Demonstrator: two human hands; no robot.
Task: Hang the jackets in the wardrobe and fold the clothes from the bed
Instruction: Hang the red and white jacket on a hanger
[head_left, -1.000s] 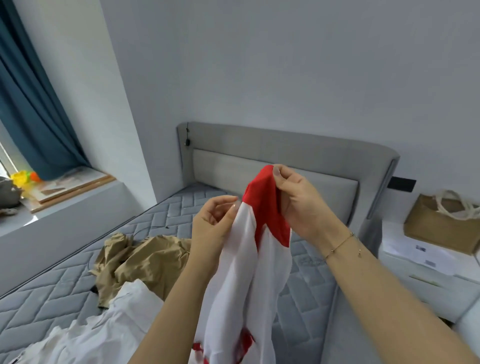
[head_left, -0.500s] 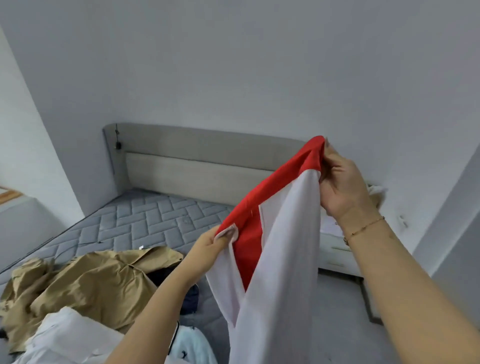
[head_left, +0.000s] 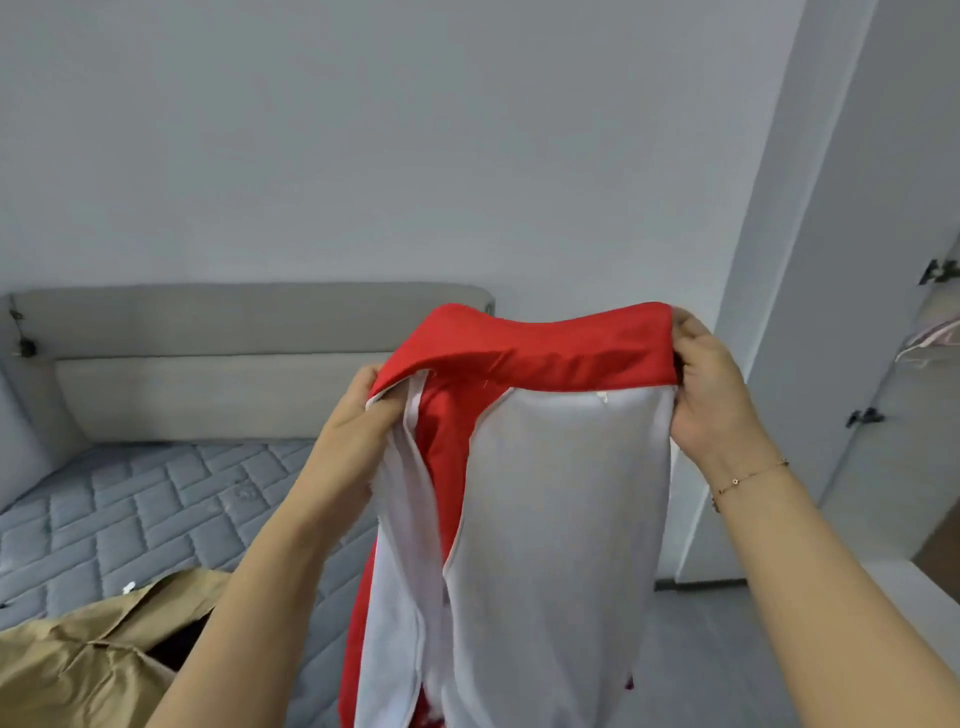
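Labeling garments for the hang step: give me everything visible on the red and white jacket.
The red and white jacket is held up in the air in front of the person, beside the bed. Its top band is red and stretched level; below hang white panels with a red strip between them, of thin smooth fabric. The left hand grips the top left corner, the right hand the right. Its lower end is out of frame.

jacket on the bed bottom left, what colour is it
Tan, khaki-like jacket, seen in the head view.

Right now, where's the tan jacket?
Head view, bottom left: the tan jacket lies crumpled on the bed, beside the left forearm and below the raised red-and-white jacket.
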